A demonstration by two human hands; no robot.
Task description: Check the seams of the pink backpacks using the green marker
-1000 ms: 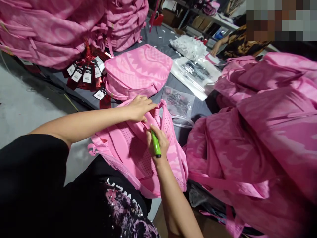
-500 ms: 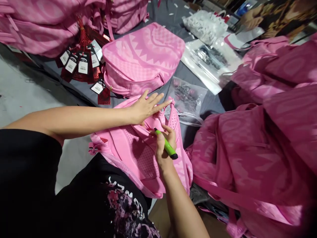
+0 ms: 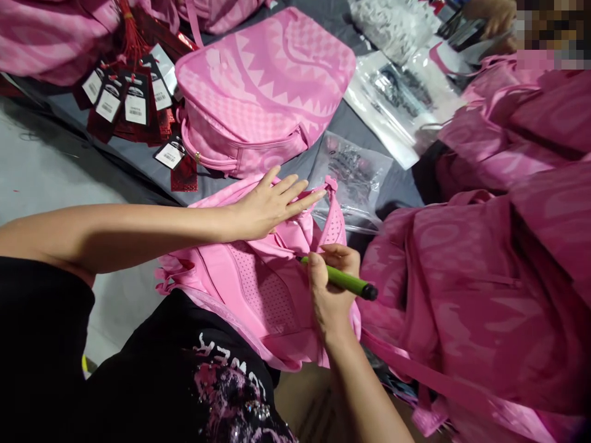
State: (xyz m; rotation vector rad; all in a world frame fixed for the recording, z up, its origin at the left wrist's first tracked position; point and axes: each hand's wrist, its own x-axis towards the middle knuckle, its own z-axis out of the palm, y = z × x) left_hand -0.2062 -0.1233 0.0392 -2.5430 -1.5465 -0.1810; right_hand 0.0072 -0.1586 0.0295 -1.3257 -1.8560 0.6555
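Across my lap and the table edge lies a pink backpack [image 3: 265, 289], its back panel with dotted mesh facing up. My left hand [image 3: 268, 206] rests on its upper part, fingers spread and flat. A green marker pen [image 3: 346, 281] with black ends is gripped in my right hand [image 3: 335, 283], between thumb and fingers. The pen's dark tip points left, at the middle of the back panel; I cannot tell whether it touches the fabric. One shoulder strap [image 3: 335, 218] stands up beyond my right hand.
Behind lies another pink backpack [image 3: 268, 92]. Red and black hang tags [image 3: 124, 104] lie at its left. A clear bag of dark parts [image 3: 351, 175] and plastic packaging [image 3: 392, 92] are beyond. Pink backpacks [image 3: 471, 277] crowd the right. Another person's hand [image 3: 494, 15] shows top right.
My right hand has moved right with the marker pen, which now lies flatter. My left hand stays spread on the backpack. The view has shifted slightly.
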